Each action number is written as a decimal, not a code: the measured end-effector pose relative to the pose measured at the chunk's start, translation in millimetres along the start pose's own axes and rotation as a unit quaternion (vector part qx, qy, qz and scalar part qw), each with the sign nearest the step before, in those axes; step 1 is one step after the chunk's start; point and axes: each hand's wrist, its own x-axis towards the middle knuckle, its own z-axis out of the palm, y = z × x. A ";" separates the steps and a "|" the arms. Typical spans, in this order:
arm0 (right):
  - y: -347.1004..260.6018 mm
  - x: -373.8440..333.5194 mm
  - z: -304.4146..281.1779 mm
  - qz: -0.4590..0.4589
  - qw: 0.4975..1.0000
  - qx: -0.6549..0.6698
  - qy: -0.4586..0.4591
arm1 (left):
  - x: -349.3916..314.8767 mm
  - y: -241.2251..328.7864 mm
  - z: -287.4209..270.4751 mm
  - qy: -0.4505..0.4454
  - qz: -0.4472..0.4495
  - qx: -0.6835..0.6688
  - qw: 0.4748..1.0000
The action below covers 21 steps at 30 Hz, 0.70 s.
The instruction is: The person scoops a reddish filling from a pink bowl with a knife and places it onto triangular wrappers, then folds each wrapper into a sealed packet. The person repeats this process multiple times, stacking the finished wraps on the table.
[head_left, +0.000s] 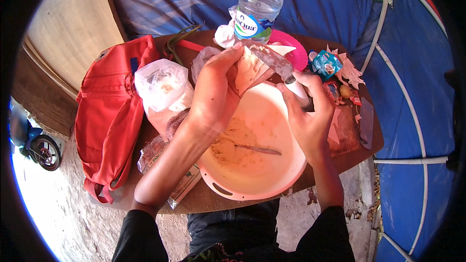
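Note:
Above the basin, my left hand [217, 85] is raised with its fingers closed round a pale, flat, pointed piece [253, 68] with a beige paste on its face. My right hand [313, 106] grips the white handle [297, 92] of a knife. Its smeared blade [272, 59] lies along the upper side of the pale piece. Below both hands stands a wide, pale plastic basin [286, 165] with a slotted rim. Beige paste [228, 140] sits in it, and a spoon [259, 150] lies with one end in the paste.
A large water bottle [260, 2] stands at the back by a pink plate [297, 51]. On the left are a red bag [107, 102] and a plastic bag of white stuff [162, 87]. At right lie a blue packet [326, 63], pale scraps [350, 70] and a reddish board [347, 131].

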 end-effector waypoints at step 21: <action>19.4 5.4 -32.3 0.112 0.992 0.051 0.039 | 5.0 8.4 -5.7 -0.021 0.001 0.014 1.000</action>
